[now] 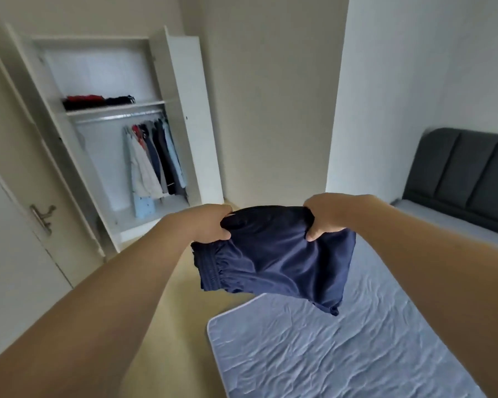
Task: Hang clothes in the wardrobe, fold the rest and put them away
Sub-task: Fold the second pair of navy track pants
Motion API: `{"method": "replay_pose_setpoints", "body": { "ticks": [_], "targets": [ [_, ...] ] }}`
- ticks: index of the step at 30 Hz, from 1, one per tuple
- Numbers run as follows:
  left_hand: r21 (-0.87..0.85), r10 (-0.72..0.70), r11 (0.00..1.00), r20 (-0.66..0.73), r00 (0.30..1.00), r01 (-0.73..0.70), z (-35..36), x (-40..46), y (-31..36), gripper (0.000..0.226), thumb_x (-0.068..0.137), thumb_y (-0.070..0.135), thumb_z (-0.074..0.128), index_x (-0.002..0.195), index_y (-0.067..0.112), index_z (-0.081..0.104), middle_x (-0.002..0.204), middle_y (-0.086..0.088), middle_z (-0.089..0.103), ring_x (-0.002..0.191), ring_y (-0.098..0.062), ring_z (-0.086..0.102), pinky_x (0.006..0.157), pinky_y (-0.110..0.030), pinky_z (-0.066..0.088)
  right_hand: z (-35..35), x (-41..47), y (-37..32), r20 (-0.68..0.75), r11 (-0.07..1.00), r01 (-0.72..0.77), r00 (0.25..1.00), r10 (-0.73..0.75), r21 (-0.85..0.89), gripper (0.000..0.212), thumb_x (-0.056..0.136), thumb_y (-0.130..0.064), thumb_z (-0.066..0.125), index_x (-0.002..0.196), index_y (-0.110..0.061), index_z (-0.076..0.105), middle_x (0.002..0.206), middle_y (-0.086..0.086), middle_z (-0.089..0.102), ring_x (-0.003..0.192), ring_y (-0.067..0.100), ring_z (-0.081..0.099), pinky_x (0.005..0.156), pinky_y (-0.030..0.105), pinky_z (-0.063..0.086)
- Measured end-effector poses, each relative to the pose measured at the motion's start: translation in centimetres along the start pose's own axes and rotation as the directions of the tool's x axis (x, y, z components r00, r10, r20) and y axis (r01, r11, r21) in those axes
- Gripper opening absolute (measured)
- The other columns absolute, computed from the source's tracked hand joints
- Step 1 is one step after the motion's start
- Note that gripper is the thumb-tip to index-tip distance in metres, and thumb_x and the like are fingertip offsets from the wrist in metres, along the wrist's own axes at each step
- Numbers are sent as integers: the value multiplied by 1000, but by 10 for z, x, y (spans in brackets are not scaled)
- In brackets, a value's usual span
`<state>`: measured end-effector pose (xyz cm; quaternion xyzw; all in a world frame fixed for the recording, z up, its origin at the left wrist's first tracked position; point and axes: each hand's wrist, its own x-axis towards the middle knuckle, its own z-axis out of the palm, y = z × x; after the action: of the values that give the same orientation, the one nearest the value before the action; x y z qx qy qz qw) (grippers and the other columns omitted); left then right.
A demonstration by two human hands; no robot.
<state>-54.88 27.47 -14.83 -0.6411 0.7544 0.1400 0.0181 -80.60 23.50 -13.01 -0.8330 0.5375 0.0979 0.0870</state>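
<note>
Both hands' grip: left hand [210, 222], right hand [325, 216] | silky navy shorts [273, 262], elastic waistband

Apparently a home bedroom: bed [357, 354], open wardrobe [181, 110] of clothes.

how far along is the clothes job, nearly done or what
Mostly done, it seems: shirts hang on the wardrobe rail and folded clothes sit on the shelf above. In hand: the left hand and right hand hold folded navy shorts in the air over the bed. Left: putting those shorts away.
</note>
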Motion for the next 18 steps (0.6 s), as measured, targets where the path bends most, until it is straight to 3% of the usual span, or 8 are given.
{"method": "replay_pose_setpoints", "body": {
  "ticks": [3,8,13,18],
  "targets": [
    [37,-18,999,-72,997,21,-43,4,-55,13,95,28,55,99,18,46,97,4,51,88,-16,50,62,-24,36,-32,42,-41,-41,999,47,998,-46,15,41,79,-39,71,112,-19,56,109,-2,61,99,24,57,93,40,46],
    [24,-77,996,-119,990,81,-86,26,-140,23,92,31,58,107,15,52,106,-2,58,96,-21,57,87,-39,49,-74,115,-96,-52,994,106,993,-106,-6,33,79,-38,71,103,-22,56,105,-3,62,98,23,57,94,41,46],
    [17,-133,991,-119,984,136,-107,70,-225,29,96,36,51,117,16,47,117,-2,58,99,-21,56,93,-41,47,-100,210,-138,-25,991,135,991,-135,-11,38,74,-44,73,103,-25,59,102,-6,63,95,23,59,92,41,47],
    [23,-186,982,-75,980,188,-149,128,-312,20,98,37,47,108,20,45,103,-2,56,91,-19,55,76,-30,44,-133,317,-177,-36,986,169,985,-169,13,38,72,-45,74,101,-26,60,100,-7,64,94,21,60,92,42,48]
  ]
}}
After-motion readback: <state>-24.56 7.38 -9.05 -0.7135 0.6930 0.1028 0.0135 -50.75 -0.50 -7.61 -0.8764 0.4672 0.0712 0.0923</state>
